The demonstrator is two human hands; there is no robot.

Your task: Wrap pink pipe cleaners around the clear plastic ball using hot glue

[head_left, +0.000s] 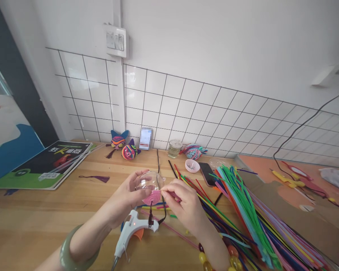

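Note:
My left hand (128, 195) is wrapped round a clear plastic ball (149, 179), thumb in front and fingers behind. On the ball's lower part lies a coiled pink pipe cleaner (152, 197), and a dark tassel (150, 215) hangs below it. My right hand (182, 197) pinches at the coil's right edge, where the pink strand seems to end between thumb and forefinger; the fingertips hide most of it. Just beneath both hands, a white glue gun (132, 227) with a small lit light lies on the wooden table (59, 214).
Loose pipe cleaners (243, 210) in many colours spread over the right side. Behind them are a phone (207, 174), a pink bowl (192, 165) and a glass jar (174, 149). Striped ornaments (130, 150) stand by the wall. A purple tassel (97, 178) and a black-green board (48, 163) lie left.

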